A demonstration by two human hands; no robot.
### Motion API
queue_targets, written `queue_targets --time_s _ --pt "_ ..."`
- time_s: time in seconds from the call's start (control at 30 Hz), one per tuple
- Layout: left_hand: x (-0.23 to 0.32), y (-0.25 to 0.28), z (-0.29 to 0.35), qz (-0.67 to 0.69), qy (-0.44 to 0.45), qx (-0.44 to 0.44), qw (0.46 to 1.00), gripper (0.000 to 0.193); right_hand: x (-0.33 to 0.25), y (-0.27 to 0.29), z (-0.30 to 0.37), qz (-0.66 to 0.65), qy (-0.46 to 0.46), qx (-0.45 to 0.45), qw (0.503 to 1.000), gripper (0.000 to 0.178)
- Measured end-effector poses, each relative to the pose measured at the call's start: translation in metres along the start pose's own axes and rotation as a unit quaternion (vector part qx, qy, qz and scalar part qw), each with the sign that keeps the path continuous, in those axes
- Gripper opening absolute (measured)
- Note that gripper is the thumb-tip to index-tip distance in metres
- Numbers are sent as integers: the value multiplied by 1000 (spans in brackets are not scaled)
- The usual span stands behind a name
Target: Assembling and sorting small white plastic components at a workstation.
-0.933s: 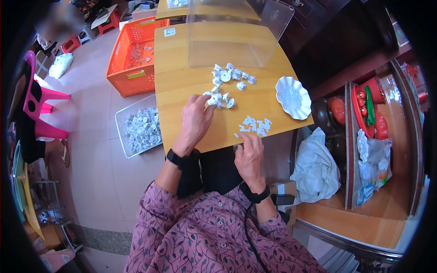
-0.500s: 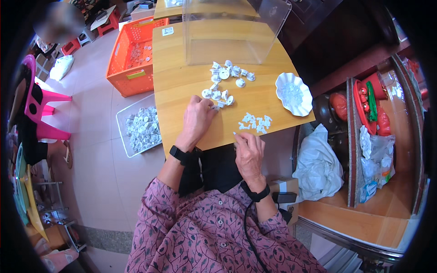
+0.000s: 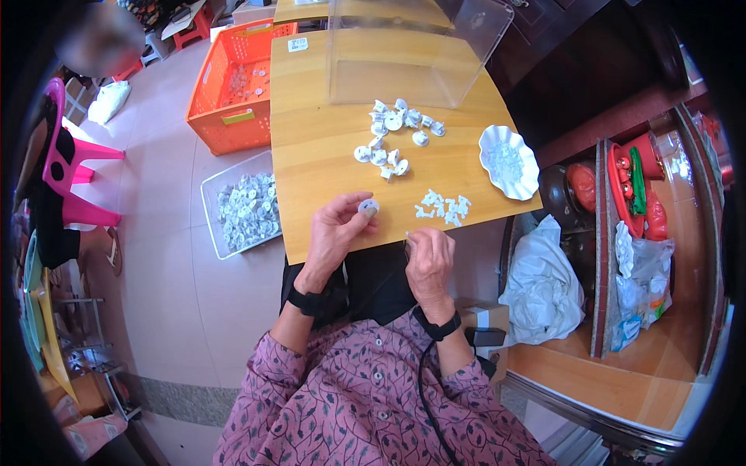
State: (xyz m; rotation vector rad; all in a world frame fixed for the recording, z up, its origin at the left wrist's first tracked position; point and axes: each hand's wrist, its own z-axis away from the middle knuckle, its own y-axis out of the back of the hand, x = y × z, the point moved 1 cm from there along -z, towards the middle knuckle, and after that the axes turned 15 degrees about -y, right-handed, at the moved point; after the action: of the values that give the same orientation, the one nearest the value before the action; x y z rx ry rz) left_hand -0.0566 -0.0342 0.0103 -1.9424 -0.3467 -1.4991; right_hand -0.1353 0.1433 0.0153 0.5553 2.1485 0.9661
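Observation:
Between the thumb and fingers of my left hand (image 3: pixel 338 231) is a small round white plastic part (image 3: pixel 367 206), held above the table's near edge. My right hand (image 3: pixel 430 264) is closed in a pinch at the near edge, with a tiny white piece (image 3: pixel 408 234) just showing at the fingertips. A scatter of small white plastic pieces (image 3: pixel 444 206) lies beyond my right hand. Farther back, several white round plastic parts with stems (image 3: pixel 393 121) form a loose group, some tipped on their sides.
A scalloped white dish (image 3: pixel 533 172) of clear pieces stands at the table's right edge. A clear plastic box (image 3: pixel 373 84) is at the back of the wooden table (image 3: pixel 311 140). On the left floor are an orange crate (image 3: pixel 225 133) and a clear bin (image 3: pixel 220 247) of white parts.
My left hand has drawn back toward me from the group of white parts, now holding a round one. My right hand stays pinched near the same place. The view has shifted slightly.

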Motion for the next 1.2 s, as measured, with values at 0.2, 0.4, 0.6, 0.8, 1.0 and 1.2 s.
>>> queue_targets --time_s 0.2,0.4,0.6,0.8,1.0,1.2 --pt "2 -2 18 152 77 5 985 35 -11 -2 5 -100 -98 -30 990 10" --pt "0 3 28 212 75 -12 974 34 -30 9 1 -254 -184 -85 946 11" --pt "3 1 33 196 81 -16 977 34 -30 9 1 -325 -241 -141 904 11" --pt "8 -4 36 102 54 -48 992 32 -42 13 -8 -304 -168 -104 932 10" --pt "20 -4 37 113 74 -77 988 33 -36 9 -4 -339 -195 -121 912 10" --pt "15 3 38 129 84 -95 983 35 -37 10 -2 -377 -240 -161 880 11"
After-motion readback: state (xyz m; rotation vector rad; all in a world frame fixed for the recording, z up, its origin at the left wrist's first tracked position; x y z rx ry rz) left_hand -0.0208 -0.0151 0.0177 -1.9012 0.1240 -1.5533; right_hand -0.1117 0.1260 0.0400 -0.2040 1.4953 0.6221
